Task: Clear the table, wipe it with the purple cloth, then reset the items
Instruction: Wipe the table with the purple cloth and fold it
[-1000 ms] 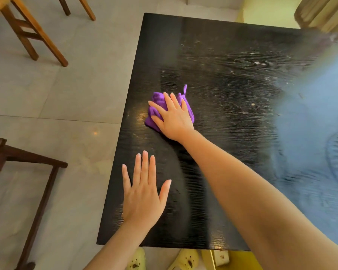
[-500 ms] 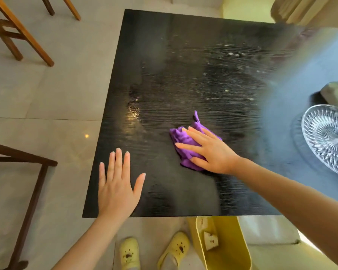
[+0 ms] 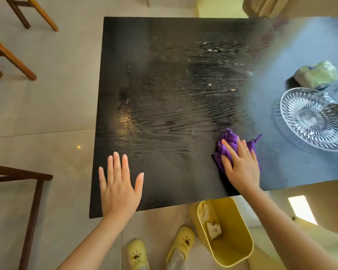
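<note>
On the counter, the cloth lies near the front edge — a dish right of it, a bin on the floor below.
</note>
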Demonstrator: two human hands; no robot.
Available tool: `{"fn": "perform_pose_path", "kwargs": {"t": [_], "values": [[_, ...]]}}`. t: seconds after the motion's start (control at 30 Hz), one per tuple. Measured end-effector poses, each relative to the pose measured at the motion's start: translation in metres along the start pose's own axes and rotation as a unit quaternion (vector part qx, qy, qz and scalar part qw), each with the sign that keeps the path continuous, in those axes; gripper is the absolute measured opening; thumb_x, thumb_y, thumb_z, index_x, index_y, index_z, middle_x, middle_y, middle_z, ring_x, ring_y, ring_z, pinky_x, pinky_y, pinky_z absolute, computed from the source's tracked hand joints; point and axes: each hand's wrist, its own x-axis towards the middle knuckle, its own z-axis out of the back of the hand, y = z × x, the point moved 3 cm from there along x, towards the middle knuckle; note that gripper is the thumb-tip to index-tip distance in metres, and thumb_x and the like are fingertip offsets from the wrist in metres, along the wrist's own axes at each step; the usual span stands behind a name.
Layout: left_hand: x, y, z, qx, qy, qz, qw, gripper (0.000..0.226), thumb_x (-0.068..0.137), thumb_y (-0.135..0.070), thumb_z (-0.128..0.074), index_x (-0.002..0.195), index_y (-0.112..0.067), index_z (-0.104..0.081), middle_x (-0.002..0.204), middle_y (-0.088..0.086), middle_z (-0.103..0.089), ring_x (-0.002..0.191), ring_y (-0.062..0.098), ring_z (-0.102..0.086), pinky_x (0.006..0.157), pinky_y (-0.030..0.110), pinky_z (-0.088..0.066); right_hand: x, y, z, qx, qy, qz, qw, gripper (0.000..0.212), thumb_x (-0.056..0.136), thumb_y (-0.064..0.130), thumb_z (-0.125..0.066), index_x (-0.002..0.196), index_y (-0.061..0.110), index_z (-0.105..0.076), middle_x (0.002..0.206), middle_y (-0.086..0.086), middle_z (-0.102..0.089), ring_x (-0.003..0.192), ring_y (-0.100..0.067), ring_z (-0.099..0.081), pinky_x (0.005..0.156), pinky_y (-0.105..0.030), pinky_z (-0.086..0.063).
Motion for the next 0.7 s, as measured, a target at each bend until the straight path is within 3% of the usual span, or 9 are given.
{"fn": "perform_pose_path", "kwargs": {"t": [0.13, 0.23, 0.4, 0.57, 0.7], "values": [[0.0, -0.001, 0.002, -0.003, 0.009, -0.001, 1.0, 0.077, 0.091, -0.056, -0.009, 0.146, -0.004, -0.024, 0.154, 0.019, -0.026, 0.144, 0.034, -0.022, 0.116, 0.054, -0.02, -0.045, 0.082, -0.022, -0.02, 0.046, 0.095, 0.994, 0.048, 0.094, 0.047, -0.037, 0.141, 0.039, -0.036, 0.154, -0.004, -0.032, 0.144, -0.028, -0.024, 0.116, -0.048, -0.017], [0.001, 0.0, 0.004, -0.013, 0.012, -0.004, 1.0, 0.078, 0.09, -0.056, -0.006, 0.146, -0.004, -0.023, 0.154, 0.019, -0.024, 0.144, 0.033, -0.019, 0.117, 0.053, -0.017, -0.05, 0.135, -0.037, -0.027, 0.066, 0.107, 0.992, 0.05, 0.095, 0.049, -0.033, 0.143, 0.039, -0.03, 0.155, -0.003, -0.029, 0.145, -0.03, -0.02, 0.116, -0.049, -0.011], [-0.005, 0.012, 0.006, -0.022, 0.02, -0.034, 0.999, 0.077, 0.092, -0.057, -0.003, 0.145, -0.005, -0.022, 0.153, 0.018, -0.026, 0.143, 0.031, -0.022, 0.116, 0.051, -0.021, -0.007, 0.185, -0.047, -0.017, 0.076, 0.195, 0.978, 0.05, 0.095, 0.049, -0.031, 0.143, 0.037, -0.032, 0.156, -0.004, -0.028, 0.145, -0.03, -0.021, 0.116, -0.05, -0.015], [-0.009, 0.024, 0.004, -0.022, 0.029, -0.031, 0.999, 0.075, 0.092, -0.059, -0.01, 0.143, -0.007, -0.027, 0.151, 0.016, -0.031, 0.14, 0.031, -0.03, 0.112, 0.051, -0.03, 0.055, 0.237, -0.061, -0.037, 0.106, 0.266, 0.957, 0.05, 0.097, 0.05, -0.028, 0.145, 0.039, -0.025, 0.159, -0.003, -0.017, 0.147, -0.027, -0.011, 0.118, -0.046, -0.008], [-0.01, 0.024, 0.001, -0.017, 0.026, -0.034, 0.999, 0.076, 0.09, -0.06, -0.019, 0.145, -0.008, -0.029, 0.152, 0.014, -0.03, 0.141, 0.03, -0.028, 0.115, 0.049, -0.026, 0.106, 0.264, -0.069, -0.04, 0.109, 0.309, 0.944, 0.049, 0.097, 0.051, -0.024, 0.145, 0.042, -0.023, 0.159, -0.002, -0.018, 0.147, -0.026, -0.011, 0.12, -0.047, -0.009]]}}
